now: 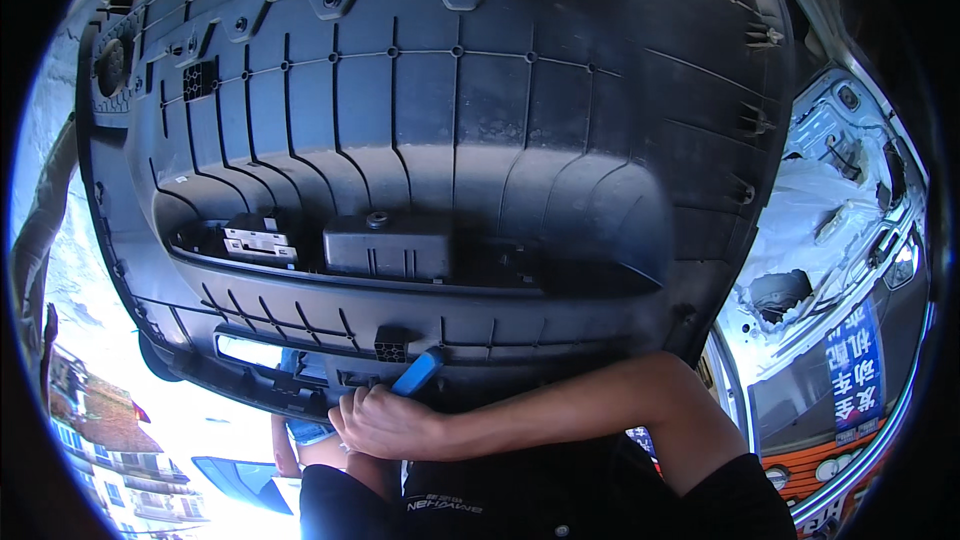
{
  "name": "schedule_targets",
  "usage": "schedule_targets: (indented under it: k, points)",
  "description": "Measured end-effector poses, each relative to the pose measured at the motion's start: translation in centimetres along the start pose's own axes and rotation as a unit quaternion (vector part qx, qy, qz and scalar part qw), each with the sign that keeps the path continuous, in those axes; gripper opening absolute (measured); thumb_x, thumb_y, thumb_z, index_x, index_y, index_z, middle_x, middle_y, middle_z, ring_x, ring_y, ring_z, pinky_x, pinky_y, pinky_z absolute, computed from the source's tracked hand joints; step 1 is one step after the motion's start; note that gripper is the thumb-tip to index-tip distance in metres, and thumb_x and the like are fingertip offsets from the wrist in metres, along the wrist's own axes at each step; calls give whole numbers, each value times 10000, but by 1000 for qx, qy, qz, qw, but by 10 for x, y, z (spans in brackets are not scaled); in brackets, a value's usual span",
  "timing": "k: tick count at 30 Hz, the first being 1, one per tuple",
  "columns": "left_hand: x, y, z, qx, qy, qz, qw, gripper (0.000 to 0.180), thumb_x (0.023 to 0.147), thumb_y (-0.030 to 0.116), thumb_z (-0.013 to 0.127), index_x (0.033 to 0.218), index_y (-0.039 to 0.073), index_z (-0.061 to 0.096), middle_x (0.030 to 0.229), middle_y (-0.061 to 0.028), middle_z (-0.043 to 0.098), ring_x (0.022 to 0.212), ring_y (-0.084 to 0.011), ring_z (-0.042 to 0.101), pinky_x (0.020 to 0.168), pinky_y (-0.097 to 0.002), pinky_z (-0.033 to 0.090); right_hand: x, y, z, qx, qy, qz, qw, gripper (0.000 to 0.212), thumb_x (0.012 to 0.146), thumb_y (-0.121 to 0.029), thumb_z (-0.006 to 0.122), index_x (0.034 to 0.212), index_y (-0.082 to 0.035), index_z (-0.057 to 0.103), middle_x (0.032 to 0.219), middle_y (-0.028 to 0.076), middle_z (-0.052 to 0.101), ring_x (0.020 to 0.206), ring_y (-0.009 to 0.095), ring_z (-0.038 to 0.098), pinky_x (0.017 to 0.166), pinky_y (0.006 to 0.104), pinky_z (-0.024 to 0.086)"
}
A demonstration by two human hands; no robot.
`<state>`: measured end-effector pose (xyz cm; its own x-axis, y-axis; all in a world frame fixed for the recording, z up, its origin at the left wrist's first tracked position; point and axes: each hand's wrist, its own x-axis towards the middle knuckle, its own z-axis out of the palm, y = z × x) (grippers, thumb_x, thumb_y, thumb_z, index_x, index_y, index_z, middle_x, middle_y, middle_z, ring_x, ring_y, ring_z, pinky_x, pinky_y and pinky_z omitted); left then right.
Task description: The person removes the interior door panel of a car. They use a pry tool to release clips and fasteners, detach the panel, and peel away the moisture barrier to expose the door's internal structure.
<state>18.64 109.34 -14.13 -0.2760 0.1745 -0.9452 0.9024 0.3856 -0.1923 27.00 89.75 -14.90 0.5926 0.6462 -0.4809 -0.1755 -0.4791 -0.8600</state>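
Note:
A large black plastic car door panel (480, 120) fills most of the view, its ribbed back side toward me. My right hand (385, 423) is closed at its lower edge, on a blue handle (418, 372) with a rounded end that points up and right. What the handle belongs to is hidden by my fingers and the panel. Of my left arm (345, 463), only a short stretch of skin shows past the sleeve; the fingers of that hand are hidden. Just above the right hand, the panel has a rectangular opening (250, 351).
At the right stands a bare metal door frame (800, 230) with torn clear sheeting and a dark hole. A blue sign (858, 370) and an orange surface (800, 475) lie below it. Buildings (120, 470) appear at the lower left, beyond a bright pale area.

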Motion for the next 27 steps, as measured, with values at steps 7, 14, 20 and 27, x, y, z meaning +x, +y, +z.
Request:
schedule_targets:
  k: [7, 14, 20, 27]
  points:
    - [4, -3, 3, -5, 6, -9, 1000, 337, 1125, 270, 581, 1352, 38, 674, 1344, -153, 708, 1229, -344, 671, 1058, -478, 559, 1, 4, -1, 18, 45, -17, 999, 298, 1058, -264, 644, 892, -17, 664, 743, 67, 650, 656, 163, 655, 559, 286, 502]
    - [10, -7, 5, -17, -3, -8, 1000, 333, 1129, 259, 578, 1365, 41, 666, 1366, -147, 699, 1248, -337, 660, 1079, -468, 548, -4, 5, -12, -6, 64, -3, 998, 312, 1063, -307, 625, 883, -53, 640, 811, 41, 603, 623, 122, 570, 531, 262, 444]
    - [22, -18, 2, -43, -24, 13, 999, 331, 1133, 249, 575, 1377, 43, 659, 1384, -143, 692, 1264, -331, 650, 1098, -459, 538, -73, 47, -125, -22, 128, 58, 990, 275, 1049, -336, 690, 974, -72, 682, 961, 45, 557, 655, 97, 572, 502, 239, 513]
    - [21, -32, 3, -75, -54, 53, 994, 328, 1137, 238, 572, 1390, 45, 651, 1405, -138, 683, 1283, -324, 639, 1119, -449, 526, -124, 181, -153, 8, 118, 198, 973, 382, 987, -314, 815, 1175, 8, 732, 1103, 120, 715, 849, 252, 770, 717, 352, 650]
